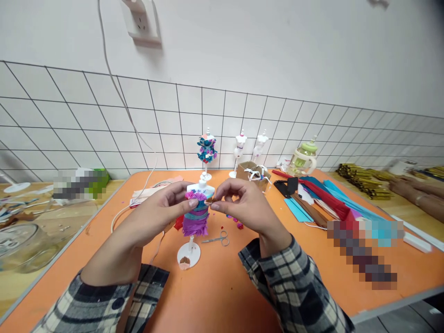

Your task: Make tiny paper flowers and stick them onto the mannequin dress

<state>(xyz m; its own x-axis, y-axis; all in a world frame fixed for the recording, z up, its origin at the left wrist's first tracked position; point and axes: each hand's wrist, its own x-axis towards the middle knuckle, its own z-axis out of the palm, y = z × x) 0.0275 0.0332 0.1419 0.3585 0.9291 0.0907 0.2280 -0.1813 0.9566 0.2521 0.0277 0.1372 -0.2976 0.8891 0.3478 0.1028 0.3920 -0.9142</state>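
Observation:
A miniature dress form [196,215] stands upright on its round white base [189,254], covered in purple and teal crinkled strips, with white shoulders showing above. My left hand [156,210] grips its upper body from the left, thumb against the chest and fingers behind, partly hidden. At its right side, my right hand [246,201] pinches a small brown piece [209,201] between thumb and forefinger, close to the chest; whether it touches the form I cannot tell. A brown and peach scrap [184,262] lies on the base. Small scissors [218,238] rest to the right.
Behind stand a teal-flowered dress form [207,149], two white forms [240,145] and a cardboard box [248,172]. A green-lidded bottle [303,157] sits at the back right. Coloured paper strips [326,199] cover the right side. Another person's arm [416,196] reaches in at far right.

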